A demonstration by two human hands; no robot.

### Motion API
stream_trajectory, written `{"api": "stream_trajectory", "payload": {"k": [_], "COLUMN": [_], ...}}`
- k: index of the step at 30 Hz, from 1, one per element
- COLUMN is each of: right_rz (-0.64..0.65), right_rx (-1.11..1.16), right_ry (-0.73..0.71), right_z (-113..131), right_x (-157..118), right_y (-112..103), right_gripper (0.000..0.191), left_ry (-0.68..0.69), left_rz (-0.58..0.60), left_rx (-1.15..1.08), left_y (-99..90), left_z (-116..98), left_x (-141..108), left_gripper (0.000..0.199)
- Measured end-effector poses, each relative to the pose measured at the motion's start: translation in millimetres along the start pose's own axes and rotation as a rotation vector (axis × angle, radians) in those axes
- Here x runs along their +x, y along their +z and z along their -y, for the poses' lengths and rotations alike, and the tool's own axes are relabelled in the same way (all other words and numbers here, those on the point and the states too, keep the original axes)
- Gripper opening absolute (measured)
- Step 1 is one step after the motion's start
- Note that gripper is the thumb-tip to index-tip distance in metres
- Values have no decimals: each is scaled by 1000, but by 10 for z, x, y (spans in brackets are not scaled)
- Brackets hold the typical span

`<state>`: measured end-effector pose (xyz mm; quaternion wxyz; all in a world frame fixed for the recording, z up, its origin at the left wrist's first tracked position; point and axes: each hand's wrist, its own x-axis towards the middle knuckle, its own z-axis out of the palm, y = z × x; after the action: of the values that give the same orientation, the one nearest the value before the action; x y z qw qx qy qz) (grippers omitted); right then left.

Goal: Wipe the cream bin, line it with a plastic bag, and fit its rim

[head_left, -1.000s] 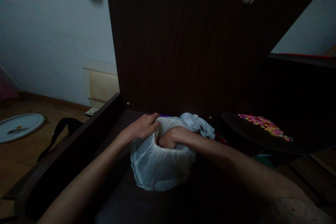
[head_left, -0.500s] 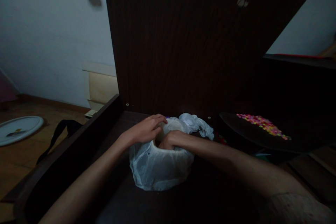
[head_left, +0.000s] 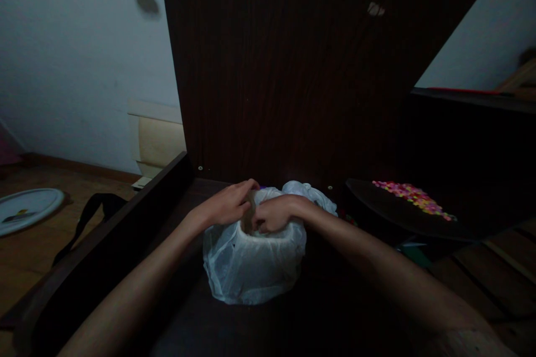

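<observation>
A round container (head_left: 255, 270) wrapped in a thin white plastic bag stands on the dark wooden surface before me. My left hand (head_left: 230, 203) grips its left rim, the fingers bent over the edge with the bag. At the mouth of the container is my right hand (head_left: 274, 215), its fingers curled together and pointing down inside. Whatever those fingers hold, if anything, is hidden. Bunched white plastic (head_left: 312, 194) lies behind the container, partly behind my right wrist. The contents of the container cannot be made out.
A dark upright panel (head_left: 285, 78) rises behind the container, and a raised board (head_left: 109, 240) edges the left side. To the right, small pink and yellow pieces (head_left: 414, 198) lie on a dark curved surface (head_left: 377, 215). A white oval lid-like object (head_left: 46, 198) rests on the floor.
My right hand has risen from deeper in the container, so its knuckles and curled fingers now show. My left hand stays on the rim. The view has shifted slightly.
</observation>
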<state>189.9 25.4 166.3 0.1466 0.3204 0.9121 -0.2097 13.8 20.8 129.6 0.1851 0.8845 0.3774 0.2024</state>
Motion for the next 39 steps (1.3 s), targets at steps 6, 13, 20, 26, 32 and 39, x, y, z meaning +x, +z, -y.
{"api": "stream_trajectory", "payload": {"k": [6,13,20,26,32,39], "right_rz": [-483,-507,-519,-469,-660,-442], "right_rx": [195,-72,-66,11,123,248], "right_ry": [97,411,392,357,259,201], "right_z": [-248,-410,-414,-458,-435,-339], "right_x": [-576,-579,-673,-760,-1052,-1004], "right_y": [-234,116,251,271,292,566], "right_gripper": [14,23,27,28,25,75], "left_ry": [7,16,-104,-177,-5,137], "left_rz": [-60,100,92,86,-28,186], "left_rx": [14,133,252,296,295,95], "left_y": [-36,-53,-39,-35,-128,-102], "left_z": [16,-5,-31,-70,-216,-429], "left_x": [128,360,367,370,262,41], "left_gripper": [42,32,24,22,28,44]}}
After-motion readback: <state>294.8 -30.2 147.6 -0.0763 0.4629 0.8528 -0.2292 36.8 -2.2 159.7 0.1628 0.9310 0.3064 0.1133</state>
